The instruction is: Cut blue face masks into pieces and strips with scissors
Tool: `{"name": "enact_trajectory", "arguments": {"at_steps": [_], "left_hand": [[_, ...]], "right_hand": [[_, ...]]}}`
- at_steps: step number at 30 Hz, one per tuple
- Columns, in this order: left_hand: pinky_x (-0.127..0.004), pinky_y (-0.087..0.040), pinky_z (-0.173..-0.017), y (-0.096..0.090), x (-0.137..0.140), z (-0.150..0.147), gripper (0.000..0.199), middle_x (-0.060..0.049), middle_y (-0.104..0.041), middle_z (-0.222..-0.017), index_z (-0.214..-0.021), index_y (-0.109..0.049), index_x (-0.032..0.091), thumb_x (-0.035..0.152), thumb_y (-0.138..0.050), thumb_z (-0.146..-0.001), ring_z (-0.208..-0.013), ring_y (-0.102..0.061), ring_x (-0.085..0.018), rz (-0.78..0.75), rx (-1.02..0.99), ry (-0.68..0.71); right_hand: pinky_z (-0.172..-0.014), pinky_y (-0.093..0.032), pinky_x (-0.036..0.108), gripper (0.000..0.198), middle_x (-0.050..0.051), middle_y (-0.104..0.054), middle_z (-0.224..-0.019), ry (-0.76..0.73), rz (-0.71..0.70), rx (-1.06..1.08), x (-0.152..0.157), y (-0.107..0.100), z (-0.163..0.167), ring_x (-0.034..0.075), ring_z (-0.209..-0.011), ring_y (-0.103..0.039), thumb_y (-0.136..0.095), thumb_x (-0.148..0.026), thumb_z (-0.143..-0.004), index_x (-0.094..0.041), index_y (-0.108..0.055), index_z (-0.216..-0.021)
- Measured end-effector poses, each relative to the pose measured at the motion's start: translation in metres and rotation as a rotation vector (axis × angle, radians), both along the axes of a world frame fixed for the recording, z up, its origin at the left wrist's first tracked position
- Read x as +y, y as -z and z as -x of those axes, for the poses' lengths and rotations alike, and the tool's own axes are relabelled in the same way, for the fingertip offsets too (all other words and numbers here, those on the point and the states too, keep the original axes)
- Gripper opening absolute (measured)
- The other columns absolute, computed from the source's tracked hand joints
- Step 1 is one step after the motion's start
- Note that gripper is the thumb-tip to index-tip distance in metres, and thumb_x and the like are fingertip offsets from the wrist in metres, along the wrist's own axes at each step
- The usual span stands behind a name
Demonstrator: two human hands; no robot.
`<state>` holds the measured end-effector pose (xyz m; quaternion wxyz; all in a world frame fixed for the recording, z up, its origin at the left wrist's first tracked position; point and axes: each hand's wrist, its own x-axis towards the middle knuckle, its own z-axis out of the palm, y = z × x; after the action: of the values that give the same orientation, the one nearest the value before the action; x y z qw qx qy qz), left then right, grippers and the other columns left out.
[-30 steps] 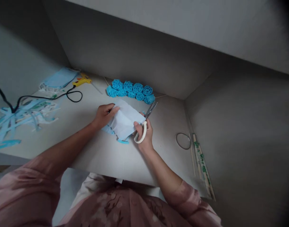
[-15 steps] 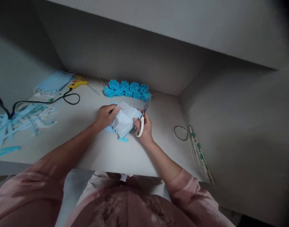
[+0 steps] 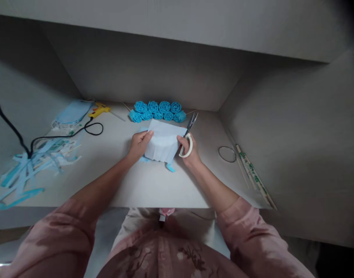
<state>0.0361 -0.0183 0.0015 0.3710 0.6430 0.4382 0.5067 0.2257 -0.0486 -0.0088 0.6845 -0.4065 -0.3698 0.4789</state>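
A white pleated sheet of soft cloth (image 3: 163,139), like an opened-out face mask, is stretched between my two hands above the table. My left hand (image 3: 140,144) pinches its left edge, thumb on top. In my right hand (image 3: 191,150) are scissors (image 3: 189,137) with cream handles, their blades slightly apart and pointing away from me; the thumb of this hand also presses on the sheet's right edge. Light-blue material (image 3: 143,158) shows from under the sheet at left. Below the sheet's lower right corner is a small bright-blue strip (image 3: 170,167).
Several blue rolled roses (image 3: 158,110) stand in two rows at the back. A yellow glue gun (image 3: 99,111) with a black cord, stacked blue face masks (image 3: 72,112) and cut strips (image 3: 26,173) are at left. A ring (image 3: 227,154) and thin sticks (image 3: 254,173) lie at right.
The sheet was crumpled and tilted; now it is spread flatter and squarer between my hands. The scissors stay in my right hand, tilted more to the right. The view has shifted slightly.
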Motion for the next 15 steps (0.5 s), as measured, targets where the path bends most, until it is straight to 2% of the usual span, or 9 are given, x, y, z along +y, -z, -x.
{"name": "enact_trajectory", "arguments": {"at_steps": [5, 9, 12, 15], "left_hand": [[-0.025, -0.023, -0.052, -0.002, -0.006, -0.004, 0.043, 0.003, -0.024, -0.059, -0.059, -0.029, 0.02, 0.051, -0.048, -0.082, -0.057, -0.027, -0.01, -0.016, 0.01, 0.041], [-0.025, -0.024, -0.052, -0.002, -0.007, -0.006, 0.042, 0.003, -0.026, -0.058, -0.059, -0.032, 0.02, 0.049, -0.047, -0.084, -0.056, -0.029, -0.01, -0.06, 0.019, 0.039], [-0.025, -0.028, -0.052, -0.009, 0.001, -0.001, 0.042, 0.003, -0.035, -0.056, -0.058, -0.04, 0.019, 0.05, -0.049, -0.085, -0.055, -0.033, -0.01, -0.108, -0.003, 0.018], [-0.024, -0.036, -0.055, -0.036, -0.006, 0.005, 0.04, 0.001, -0.053, -0.062, -0.072, -0.061, 0.018, 0.05, -0.044, -0.089, -0.055, -0.044, -0.01, -0.157, -0.064, 0.015]], "right_hand": [[-0.077, -0.05, 0.03, 0.04, 0.0, -0.066, -0.092, -0.087, 0.014, 0.073, 0.001, -0.004, 0.0, 0.017, -0.085, -0.062, -0.078, -0.033, -0.063, -0.022, -0.06, -0.098], [-0.067, -0.048, 0.028, 0.045, -0.001, -0.064, -0.087, -0.186, 0.009, -0.019, 0.001, -0.008, -0.004, 0.015, -0.074, -0.058, -0.079, -0.032, -0.061, -0.023, -0.062, -0.102], [-0.059, -0.043, 0.024, 0.046, -0.003, -0.06, -0.079, -0.107, -0.023, -0.155, 0.006, -0.008, -0.015, 0.012, -0.066, -0.052, -0.078, -0.032, -0.061, -0.024, -0.063, -0.104], [-0.063, -0.043, 0.024, 0.046, -0.004, -0.06, -0.082, 0.015, -0.077, -0.205, 0.014, -0.009, -0.031, 0.012, -0.07, -0.052, -0.077, -0.031, -0.061, -0.025, -0.062, -0.104]]}}
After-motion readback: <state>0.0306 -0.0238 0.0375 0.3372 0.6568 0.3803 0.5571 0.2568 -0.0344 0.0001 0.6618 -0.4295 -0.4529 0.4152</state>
